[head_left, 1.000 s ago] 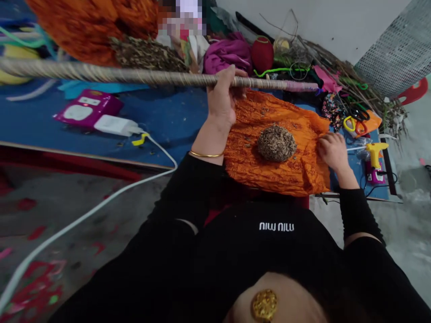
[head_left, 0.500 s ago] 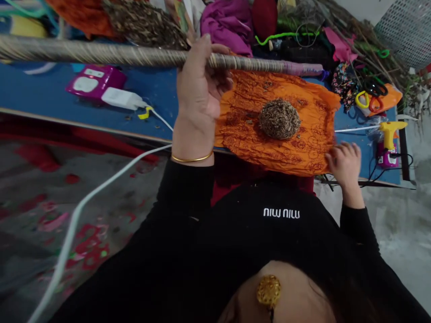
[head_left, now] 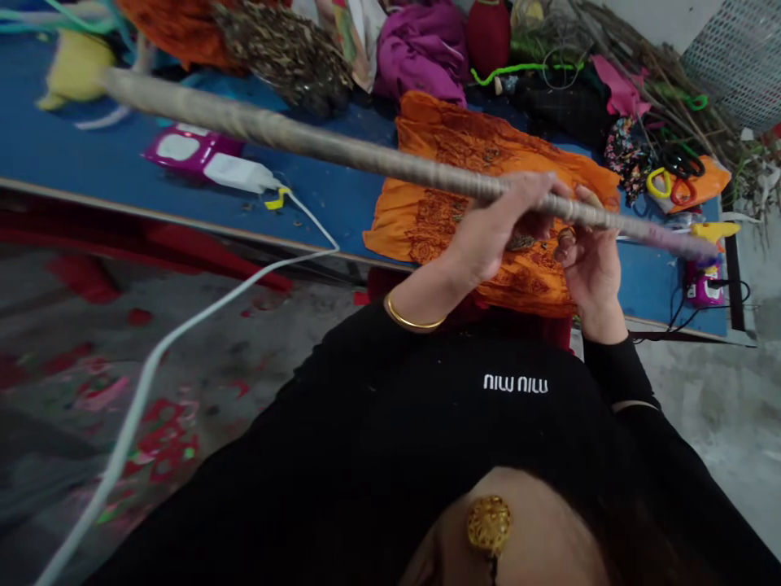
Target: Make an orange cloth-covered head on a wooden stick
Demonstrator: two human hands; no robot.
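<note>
A long, tapering string-wrapped pole (head_left: 366, 159) slants across the view, held above the table. My left hand (head_left: 488, 224) is closed round its middle. Just to the right, my right hand (head_left: 595, 264) has its fingers curled at the same pole, with one finger showing beyond it. Below my hands a patterned orange cloth (head_left: 427, 228) lies crumpled on the table. A ball of dried plant bits (head_left: 521, 242) on the cloth is mostly hidden by my left hand. The pole's pinkish right end, blurred, passes over a yellow glue gun (head_left: 704, 232).
Along the blue table's (head_left: 49, 155) back lie a heap of dried plant matter (head_left: 286, 57), a purple cloth (head_left: 421, 49) and bundled twigs (head_left: 665, 73). Scissors (head_left: 680, 159) rest at the right. A purple power strip (head_left: 189, 150) trails a white cable (head_left: 152, 366) across the front edge.
My left hand has brought the pole right and nearer to me, tilting its right end down. My right hand has left the cloth's edge and come up to the pole. The cloth has shifted slightly.
</note>
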